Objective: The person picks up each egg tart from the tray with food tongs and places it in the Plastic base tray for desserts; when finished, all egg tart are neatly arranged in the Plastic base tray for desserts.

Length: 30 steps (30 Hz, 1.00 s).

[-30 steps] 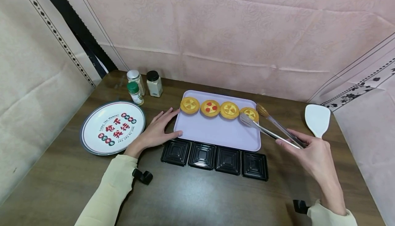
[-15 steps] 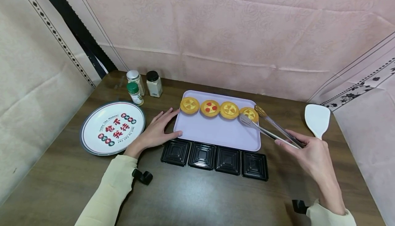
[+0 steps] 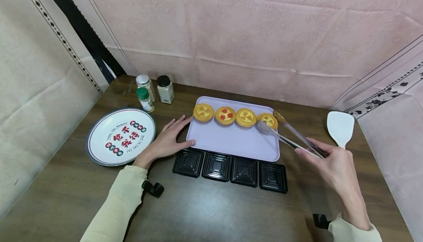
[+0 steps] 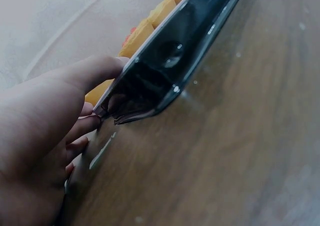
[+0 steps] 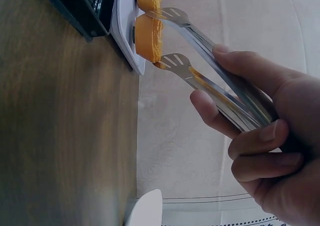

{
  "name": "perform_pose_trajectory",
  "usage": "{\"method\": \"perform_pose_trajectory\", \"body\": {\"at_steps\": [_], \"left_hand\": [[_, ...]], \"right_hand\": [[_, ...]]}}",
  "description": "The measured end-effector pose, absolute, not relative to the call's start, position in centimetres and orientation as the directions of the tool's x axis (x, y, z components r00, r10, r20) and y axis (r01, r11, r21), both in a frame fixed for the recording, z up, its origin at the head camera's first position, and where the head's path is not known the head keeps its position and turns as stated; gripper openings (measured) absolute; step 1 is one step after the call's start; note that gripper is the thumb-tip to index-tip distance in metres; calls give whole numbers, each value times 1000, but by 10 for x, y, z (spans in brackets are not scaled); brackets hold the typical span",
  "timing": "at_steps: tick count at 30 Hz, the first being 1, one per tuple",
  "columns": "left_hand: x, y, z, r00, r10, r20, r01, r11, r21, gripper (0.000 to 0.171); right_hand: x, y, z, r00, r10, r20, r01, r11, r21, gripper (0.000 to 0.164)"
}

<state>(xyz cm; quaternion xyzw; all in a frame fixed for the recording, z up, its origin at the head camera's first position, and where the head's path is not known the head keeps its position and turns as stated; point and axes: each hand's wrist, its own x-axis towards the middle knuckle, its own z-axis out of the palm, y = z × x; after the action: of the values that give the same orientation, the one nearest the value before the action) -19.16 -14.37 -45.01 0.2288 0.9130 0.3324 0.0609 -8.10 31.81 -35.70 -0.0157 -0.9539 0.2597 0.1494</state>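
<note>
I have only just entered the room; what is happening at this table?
A person's right hand holds metal tongs, their two tips on either side of the rightmost tart on a lavender tray. The left hand touches the tray's left end. The other three tarts also lie on the tray; four black containers line its near side.

Passage: near half of lilac tray (image 3: 228, 144); tabletop (image 3: 211, 212) between forearms | Obstructed left: left hand (image 3: 168, 139), plate (image 3: 120, 137) | Right: tongs (image 3: 300, 136), right hand (image 3: 335, 165), white spatula (image 3: 340, 128) | Front: four black containers (image 3: 216, 166) | Rear: tarts (image 3: 225, 116) abreast
</note>
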Motion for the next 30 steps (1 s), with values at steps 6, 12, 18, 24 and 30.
{"method": "perform_pose_trajectory", "body": {"at_steps": [6, 12, 18, 24, 30], "left_hand": [[-192, -143, -450, -889, 456, 40, 375, 675, 636, 84], [-192, -144, -450, -890, 454, 38, 372, 676, 637, 84], [-191, -144, -450, -889, 457, 44, 380, 679, 628, 82], [-191, -145, -450, -890, 454, 49, 381, 680, 626, 79], [-191, -145, -450, -884, 464, 65, 399, 673, 623, 76]], "right_hand": [[-81, 320, -356, -954, 121, 275, -38, 859, -510, 50], [-79, 320, -352, -942, 133, 308, -47, 857, -513, 49], [-74, 309, -342, -922, 136, 361, -81, 846, -526, 48], [-67, 275, -336, -896, -5, 443, -270, 799, -537, 46], [-61, 235, -342, -854, -180, 489, -455, 716, -530, 46]]}}
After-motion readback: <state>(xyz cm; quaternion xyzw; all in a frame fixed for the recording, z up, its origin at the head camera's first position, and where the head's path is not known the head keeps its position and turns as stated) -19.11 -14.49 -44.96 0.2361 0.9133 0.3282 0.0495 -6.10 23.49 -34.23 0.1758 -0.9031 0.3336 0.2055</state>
